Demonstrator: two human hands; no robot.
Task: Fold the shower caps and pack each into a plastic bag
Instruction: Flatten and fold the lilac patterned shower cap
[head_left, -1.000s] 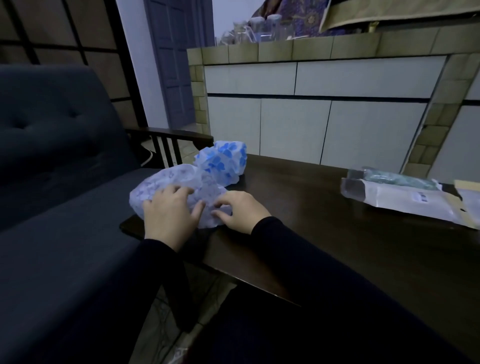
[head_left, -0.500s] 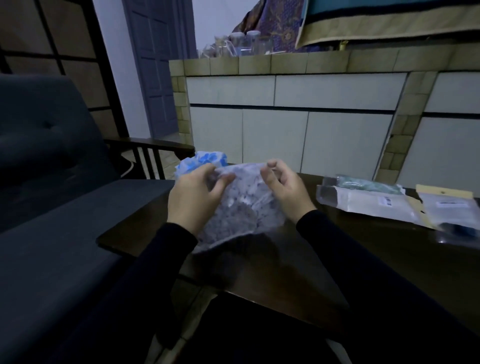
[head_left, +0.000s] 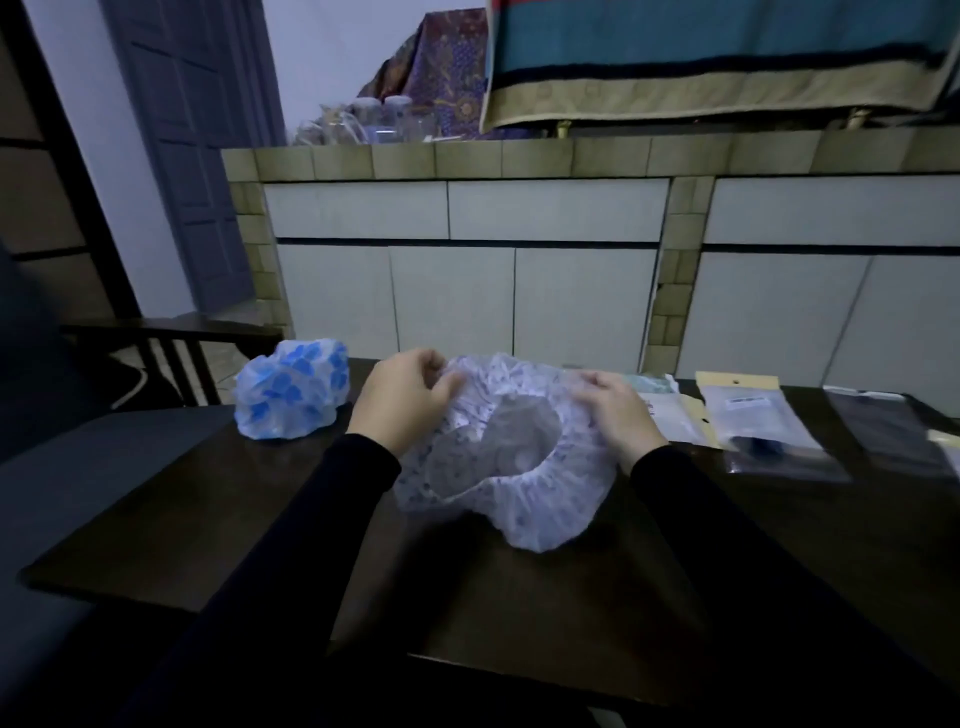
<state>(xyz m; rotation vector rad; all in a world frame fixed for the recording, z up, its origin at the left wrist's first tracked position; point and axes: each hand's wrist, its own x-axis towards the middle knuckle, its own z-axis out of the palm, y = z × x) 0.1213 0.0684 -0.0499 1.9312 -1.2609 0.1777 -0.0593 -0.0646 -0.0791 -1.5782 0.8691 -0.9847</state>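
Observation:
A white shower cap with small blue specks (head_left: 540, 499) hangs over the dark table (head_left: 208, 509), its elastic opening facing me. My left hand (head_left: 402, 397) pinches its upper left rim. My right hand (head_left: 618, 410) grips the upper right rim. A second shower cap with large blue flowers (head_left: 291, 397) lies crumpled on the table to the left, apart from both hands. Several flat plastic bags (head_left: 758, 415) lie on the table to the right, past my right hand.
A dark sofa (head_left: 78, 467) stands at the left edge of the table. A tiled counter with white panels (head_left: 519, 260) runs behind the table, with jars and hanging cloths on top. Another dark bag (head_left: 893, 426) lies at the far right.
Both hands lifted the speckled cap off the table's left corner, carried it right to the middle and spread its rim, so its opening faces me.

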